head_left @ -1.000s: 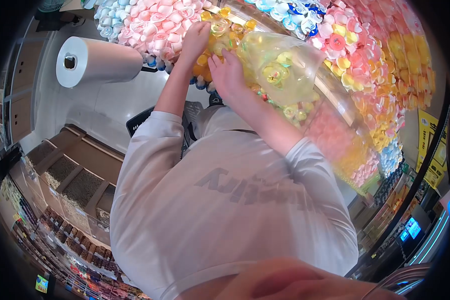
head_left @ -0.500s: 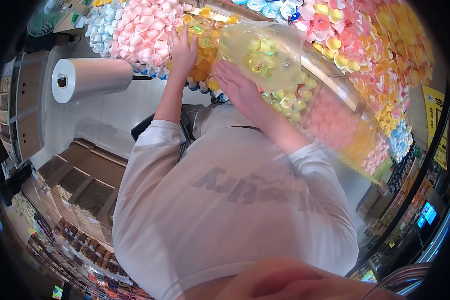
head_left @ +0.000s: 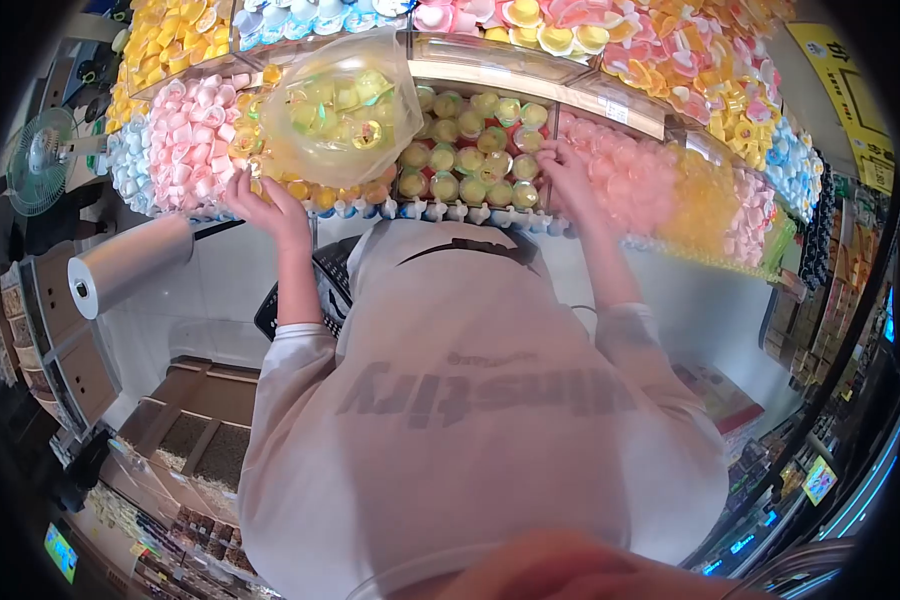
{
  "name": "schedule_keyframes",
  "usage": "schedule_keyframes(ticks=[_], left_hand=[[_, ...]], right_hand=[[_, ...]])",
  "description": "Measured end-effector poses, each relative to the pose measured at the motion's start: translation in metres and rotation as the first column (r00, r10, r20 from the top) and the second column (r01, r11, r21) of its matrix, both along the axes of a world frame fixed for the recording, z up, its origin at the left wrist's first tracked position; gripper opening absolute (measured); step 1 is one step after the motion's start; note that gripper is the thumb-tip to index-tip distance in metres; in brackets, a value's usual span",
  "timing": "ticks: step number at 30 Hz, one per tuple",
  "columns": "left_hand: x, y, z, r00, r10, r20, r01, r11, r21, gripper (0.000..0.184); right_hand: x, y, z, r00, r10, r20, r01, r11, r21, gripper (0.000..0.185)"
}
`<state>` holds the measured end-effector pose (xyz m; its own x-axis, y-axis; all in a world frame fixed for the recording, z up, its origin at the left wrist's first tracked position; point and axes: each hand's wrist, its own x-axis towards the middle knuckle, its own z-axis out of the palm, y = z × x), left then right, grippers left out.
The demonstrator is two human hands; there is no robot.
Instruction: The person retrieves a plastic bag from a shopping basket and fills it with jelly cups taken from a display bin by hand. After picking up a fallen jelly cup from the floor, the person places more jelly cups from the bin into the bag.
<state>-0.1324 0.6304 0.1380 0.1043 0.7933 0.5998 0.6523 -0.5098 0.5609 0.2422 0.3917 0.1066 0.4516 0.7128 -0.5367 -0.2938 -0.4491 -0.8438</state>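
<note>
right of the clear bag (head_left: 402, 95), green cups (head_left: 468, 160) stand in rows already; inside it, more cups (head_left: 322, 122) lie jumbled, not yet in rows. below the bag's left side, the left hand (head_left: 272, 212) is open; well right of the bag, the right hand's (head_left: 570, 176) grip cannot be told.

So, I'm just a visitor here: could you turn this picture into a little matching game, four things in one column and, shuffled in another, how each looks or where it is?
Things:
1. Plastic bag
2. Roll
3. Fan
4. Sign

Descriptions:
A. Round and greenish, near the left edge
B. Yellow with dark markings, at the upper right
C. See-through, with yellow-green contents
D. Whitish and cylinder-shaped

Right pairs: 1-C, 2-D, 3-A, 4-B
</note>
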Motion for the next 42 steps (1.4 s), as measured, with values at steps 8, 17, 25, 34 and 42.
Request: schedule_keyframes(ticks=[8, 17, 25, 34, 42], left_hand=[[0.111, -0.093, 0.019, 0.537, -0.838, -0.098, 0.703, 0.508, -0.498, 0.025], [0.186, -0.082, -0.068, 0.264, -0.825, -0.5, 0.374, 0.565, -0.735, 0.043], [0.189, -0.084, -0.06, 0.314, -0.783, -0.538, 0.417, 0.622, -0.663, 0.031], [0.198, -0.073, -0.051, 0.429, -0.743, -0.514, 0.418, 0.668, -0.616, 0.031], [0.178, -0.085, -0.021, 0.548, -0.806, -0.222, 0.579, 0.557, -0.595, 0.032]], right_hand=[[-0.014, 0.013, -0.029, 0.346, 0.531, 0.773, -0.584, 0.767, -0.266, 0.061], [-0.048, 0.047, -0.026, 0.05, 0.766, 0.64, -0.557, 0.553, -0.619, 0.07], [-0.043, 0.024, -0.025, 0.226, 0.642, 0.733, -0.568, 0.698, -0.437, 0.043], [0.016, 0.037, -0.049, 0.404, 0.445, 0.799, -0.268, 0.893, -0.361, 0.024], [-0.025, 0.101, -0.009, 0.202, 0.823, 0.53, -0.418, 0.562, -0.713, 0.03]])
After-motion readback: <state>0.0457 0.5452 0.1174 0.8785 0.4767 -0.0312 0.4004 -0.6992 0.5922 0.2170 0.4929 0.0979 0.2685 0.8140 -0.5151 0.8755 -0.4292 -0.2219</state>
